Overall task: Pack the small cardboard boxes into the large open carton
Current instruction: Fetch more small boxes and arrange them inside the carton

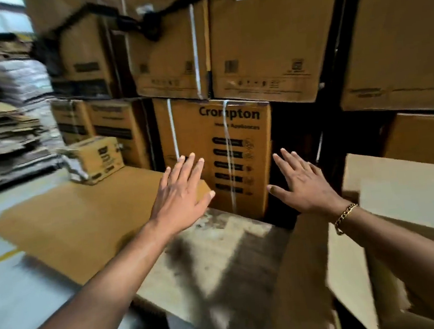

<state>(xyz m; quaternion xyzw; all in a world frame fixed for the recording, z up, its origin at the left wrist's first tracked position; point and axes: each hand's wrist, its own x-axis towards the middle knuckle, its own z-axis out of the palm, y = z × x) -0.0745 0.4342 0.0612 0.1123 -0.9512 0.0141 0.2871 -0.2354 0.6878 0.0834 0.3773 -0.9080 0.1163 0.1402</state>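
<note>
Cardboard is stacked high in front of me, and both my arms reach toward it. My left hand [184, 191] is flat, its fingers [186, 164] straight and spread, holding nothing. It hovers at the far right corner of the flap, in front of the lower left part of the printed box [217, 153]. I cannot tell whether it touches the box.

My right hand [305, 185] is just as flat and spread, with nothing in it. It is just off the right edge of that box, in front of a dark gap. A gold chain bracelet [345, 217] sits on that wrist.

The printed box stands upright in the lowest row, bound by two white straps [229, 147], with bigger boxes [260, 43] resting on top of it.

The large open carton [71, 231] lies below my arms. Its left flap is folded out flat, its right flap [306, 275] stands up, and its pale, stained bottom shows between them.

One small box [96, 160] sits at the far edge of the left flap, near its left corner, close against the lower boxes of the stack. It is well apart from both hands.

A second pale carton [403, 186] stands open at the right. A blurred pile of flattened cardboard [5, 147] fills the left side. A black strap [149, 25] hangs across the top boxes.
</note>
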